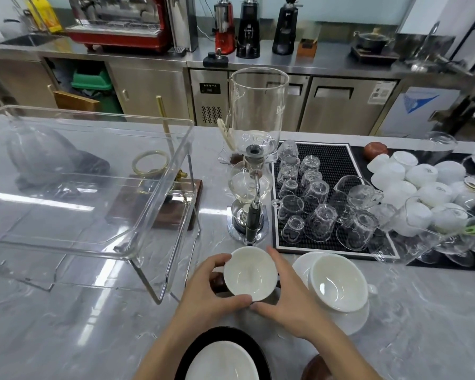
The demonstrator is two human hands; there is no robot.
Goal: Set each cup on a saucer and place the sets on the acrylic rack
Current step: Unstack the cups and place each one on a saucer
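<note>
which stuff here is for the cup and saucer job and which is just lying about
For the job: white cup in both hands, second cup on its saucer, acrylic rack.
Lying about: siphon brewer, glass cups, upturned white cups.

- Bright, even overhead light; soft, weak shadows.
- White streaks of glare on the glossy marble bench (395, 338) and on the acrylic rack (93, 187).
- Wide-angle bend: back counter (285, 63) edges curve toward the corners.
- Far right edge smeared, soft; centre fairly sharp.
</note>
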